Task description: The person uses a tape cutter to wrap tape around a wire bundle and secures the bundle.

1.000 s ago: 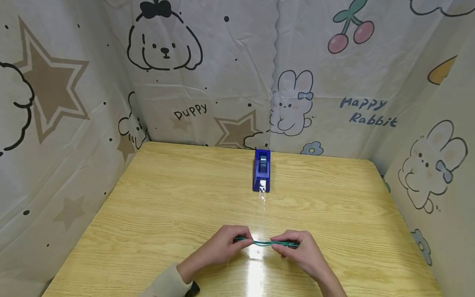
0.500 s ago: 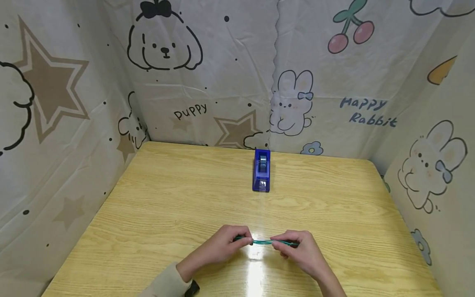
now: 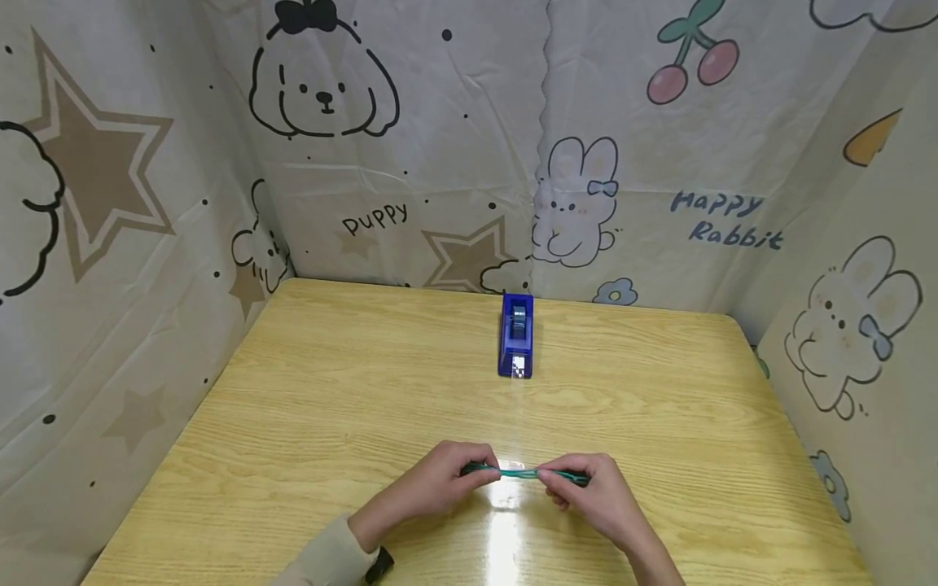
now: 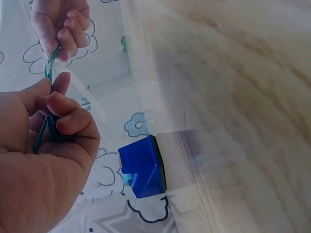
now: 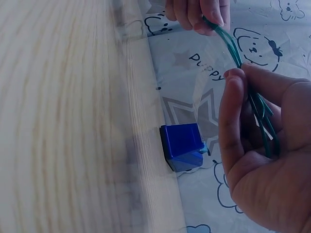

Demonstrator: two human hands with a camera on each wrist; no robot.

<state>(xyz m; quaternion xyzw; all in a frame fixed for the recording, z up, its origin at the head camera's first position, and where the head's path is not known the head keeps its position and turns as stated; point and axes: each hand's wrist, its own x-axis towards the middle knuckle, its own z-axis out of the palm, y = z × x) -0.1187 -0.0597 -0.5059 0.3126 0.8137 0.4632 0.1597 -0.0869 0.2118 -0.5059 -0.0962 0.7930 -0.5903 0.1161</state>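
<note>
Between my two hands runs a bundle of thin green cable point(image 3: 519, 474), held crosswise over the front of the table. My left hand point(image 3: 447, 480) pinches its left part between thumb and fingers, and my right hand point(image 3: 597, 496) pinches its right part. In the right wrist view, loops of the cable point(image 5: 262, 116) lie against the right palm. A blue tape dispenser point(image 3: 516, 338) stands farther back, in line with the gap between the hands. From its front end a faint strip of clear tape point(image 3: 518, 415) stretches toward the cable; where it meets the cable is hard to see.
The wooden table point(image 3: 352, 366) has its back edge just behind the dispenser. A printed cloth point(image 3: 469, 146) hangs along the back and both sides. A bright reflection lies on the tabletop below the cable. Something black shows at the left sleeve point(image 3: 333, 553).
Both hands keep their pinch. The cable between them has risen slightly in the head view and looks more tightly gathered. The shine on the clear tape near the dispenser has changed.
</note>
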